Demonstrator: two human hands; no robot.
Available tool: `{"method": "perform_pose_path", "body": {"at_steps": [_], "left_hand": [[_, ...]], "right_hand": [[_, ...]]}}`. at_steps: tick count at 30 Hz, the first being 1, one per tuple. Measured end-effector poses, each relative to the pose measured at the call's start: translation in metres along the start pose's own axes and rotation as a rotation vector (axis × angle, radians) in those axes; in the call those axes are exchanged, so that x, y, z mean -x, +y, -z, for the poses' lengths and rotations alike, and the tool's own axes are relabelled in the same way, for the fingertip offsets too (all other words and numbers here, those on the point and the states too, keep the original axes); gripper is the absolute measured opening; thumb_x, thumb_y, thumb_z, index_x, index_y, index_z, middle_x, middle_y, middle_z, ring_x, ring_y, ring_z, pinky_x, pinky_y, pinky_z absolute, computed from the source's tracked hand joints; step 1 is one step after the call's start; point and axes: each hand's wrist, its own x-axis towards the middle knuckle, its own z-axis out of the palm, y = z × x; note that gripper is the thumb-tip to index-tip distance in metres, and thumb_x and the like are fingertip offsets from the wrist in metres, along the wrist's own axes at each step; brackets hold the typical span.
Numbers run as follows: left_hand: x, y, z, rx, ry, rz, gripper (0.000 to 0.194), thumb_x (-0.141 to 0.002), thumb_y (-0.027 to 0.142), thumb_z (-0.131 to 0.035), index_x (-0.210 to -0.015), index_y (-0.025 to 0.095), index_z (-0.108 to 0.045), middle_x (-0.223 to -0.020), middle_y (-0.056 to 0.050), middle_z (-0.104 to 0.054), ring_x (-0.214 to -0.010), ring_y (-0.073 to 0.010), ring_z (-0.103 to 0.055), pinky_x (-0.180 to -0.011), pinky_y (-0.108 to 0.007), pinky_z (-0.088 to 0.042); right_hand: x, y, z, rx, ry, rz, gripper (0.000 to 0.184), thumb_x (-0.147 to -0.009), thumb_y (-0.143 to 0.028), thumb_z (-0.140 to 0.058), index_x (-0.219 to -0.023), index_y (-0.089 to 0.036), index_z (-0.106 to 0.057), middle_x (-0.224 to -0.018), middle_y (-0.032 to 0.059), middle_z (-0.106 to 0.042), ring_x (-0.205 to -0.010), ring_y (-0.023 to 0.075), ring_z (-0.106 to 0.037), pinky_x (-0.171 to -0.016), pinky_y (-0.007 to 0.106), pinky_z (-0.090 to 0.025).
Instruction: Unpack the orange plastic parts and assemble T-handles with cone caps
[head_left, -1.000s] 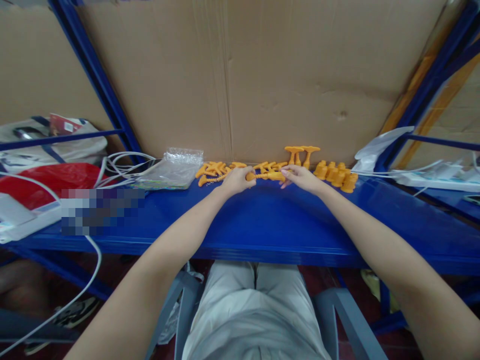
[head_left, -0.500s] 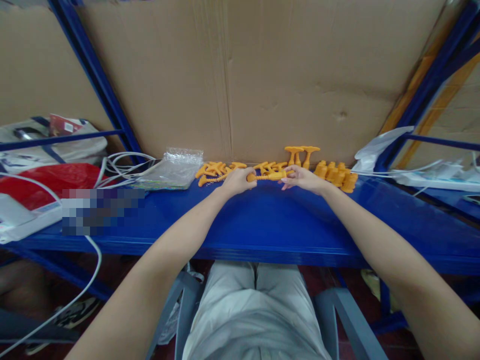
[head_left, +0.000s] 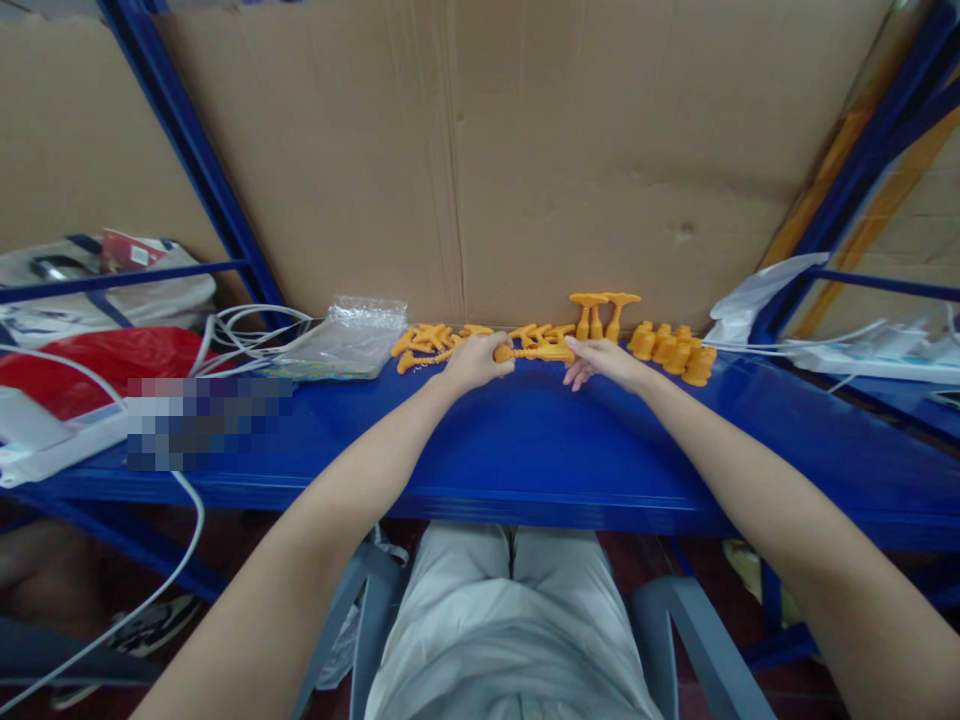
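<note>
My left hand (head_left: 478, 362) is closed around the handle end of a yellow plastic piece with a threaded, screw-like shaft (head_left: 529, 353). The piece lies level just above the blue table. At its other end, a smooth yellow sleeve (head_left: 555, 352) sits on the shaft, and my right hand (head_left: 600, 362) pinches its tip with the thumb on top and the fingers curled below. Behind my hands lie loose yellow T-handled screws (head_left: 431, 338). Several T-handled pieces (head_left: 613, 315) stand upright behind my right hand. Yellow hollow sleeves (head_left: 679, 352) stand grouped to its right.
Clear plastic bags (head_left: 352, 345) lie left of the parts. White cables (head_left: 255, 325), a red bag (head_left: 142, 365) and a white power strip (head_left: 64, 440) are farther left. A cardboard sheet (head_left: 525, 160) backs the blue table (head_left: 540, 460). Blue posts (head_left: 187, 150) rise at both sides.
My right hand has turned at the sleeve's end and shifted slightly left, its fingers now curling lower. My left hand stays nearly still on the handle.
</note>
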Motion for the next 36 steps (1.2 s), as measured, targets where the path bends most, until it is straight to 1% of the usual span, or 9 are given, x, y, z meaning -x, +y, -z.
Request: {"method": "perform_pose_path", "body": {"at_steps": [4, 7, 10, 12, 14, 16, 21, 26, 36], "left_hand": [[0.000, -0.001, -0.002, -0.002, 0.014, -0.014, 0.026, -0.076, 0.026, -0.065, -0.099, 0.021, -0.073, -0.081, -0.003, -0.074, -0.076, -0.0195, -0.068, -0.065, -0.026, -0.046], [-0.001, -0.001, -0.001, -0.012, 0.001, 0.006, 0.026, -0.076, 0.026, -0.065, -0.099, 0.020, -0.073, -0.082, -0.003, -0.075, -0.077, -0.0203, -0.068, -0.067, -0.027, -0.047], [-0.001, 0.001, 0.000, -0.021, -0.010, 0.028, 0.025, -0.076, 0.026, -0.065, -0.099, 0.020, -0.073, -0.083, -0.004, -0.075, -0.078, -0.0214, -0.069, -0.068, -0.028, -0.047], [0.000, 0.002, 0.001, -0.023, -0.016, 0.038, 0.025, -0.076, 0.026, -0.066, -0.099, 0.020, -0.073, -0.083, -0.004, -0.075, -0.078, -0.0219, -0.069, -0.068, -0.028, -0.047], [0.000, 0.002, 0.002, -0.025, -0.022, 0.045, 0.027, -0.076, 0.026, -0.066, -0.101, 0.020, -0.073, -0.082, -0.003, -0.074, -0.078, -0.0221, -0.069, -0.067, -0.028, -0.046], [0.000, 0.002, 0.002, -0.022, -0.027, 0.052, 0.027, -0.077, 0.026, -0.067, -0.102, 0.020, -0.073, -0.081, -0.003, -0.074, -0.078, -0.0221, -0.069, -0.067, -0.028, -0.046], [0.000, 0.001, 0.002, -0.002, -0.033, 0.034, 0.026, -0.078, 0.027, -0.067, -0.102, 0.020, -0.072, -0.080, -0.002, -0.075, -0.076, -0.0204, -0.068, -0.067, -0.027, -0.045], [0.000, 0.000, 0.000, -0.035, -0.027, 0.016, 0.027, -0.079, 0.028, -0.066, -0.104, 0.021, -0.073, -0.084, -0.003, -0.076, -0.079, -0.0204, -0.069, -0.066, -0.026, -0.045], [0.000, -0.002, -0.001, -0.002, 0.010, -0.013, 0.023, -0.082, 0.039, -0.068, -0.097, 0.022, -0.072, -0.076, -0.002, -0.074, -0.075, -0.0199, -0.068, -0.066, -0.026, -0.045]], "right_hand": [[0.000, -0.002, -0.001, 0.043, 0.015, -0.065, 0.054, -0.099, -0.063, -0.045, -0.078, -0.015, -0.061, -0.066, 0.0108, -0.073, -0.049, 0.0140, -0.066, -0.050, 0.023, -0.051], [0.001, 0.000, 0.002, 0.038, -0.003, -0.070, 0.047, -0.098, -0.060, -0.050, -0.095, -0.015, -0.064, -0.085, 0.0125, -0.078, -0.055, 0.0145, -0.069, -0.053, 0.023, -0.053], [0.001, 0.004, 0.007, 0.025, -0.011, 0.002, 0.033, -0.094, -0.042, -0.067, -0.115, -0.018, -0.062, -0.111, 0.0118, -0.076, -0.066, 0.0132, -0.072, -0.058, 0.022, -0.055], [-0.001, 0.008, 0.009, 0.010, 0.001, 0.055, 0.040, -0.086, -0.027, -0.076, -0.121, -0.019, -0.059, -0.119, 0.0103, -0.073, -0.071, 0.0126, -0.073, -0.061, 0.022, -0.056], [-0.003, 0.011, 0.010, -0.008, 0.019, 0.091, 0.045, -0.080, -0.018, -0.079, -0.120, -0.019, -0.059, -0.117, 0.0087, -0.072, -0.072, 0.0123, -0.073, -0.064, 0.023, -0.057], [-0.004, 0.012, 0.009, -0.018, 0.040, 0.103, 0.039, -0.079, -0.017, -0.079, -0.113, -0.018, -0.060, -0.109, 0.0071, -0.073, -0.070, 0.0120, -0.072, -0.066, 0.024, -0.057], [0.000, 0.005, 0.009, -0.006, 0.011, 0.085, 0.018, -0.087, -0.031, -0.075, -0.094, -0.017, -0.064, -0.091, 0.0066, -0.076, -0.066, 0.0124, -0.070, -0.065, 0.024, -0.054], [0.004, -0.002, 0.007, 0.025, -0.001, 0.042, 0.035, -0.094, -0.048, -0.065, -0.080, -0.016, -0.065, -0.083, 0.0101, -0.078, -0.066, 0.0144, -0.071, -0.068, 0.026, -0.054], [0.004, -0.003, 0.001, 0.034, 0.005, 0.020, 0.046, -0.095, -0.058, -0.059, -0.075, -0.017, -0.061, -0.074, 0.0106, -0.076, -0.058, 0.0140, -0.068, -0.060, 0.024, -0.051]]}}
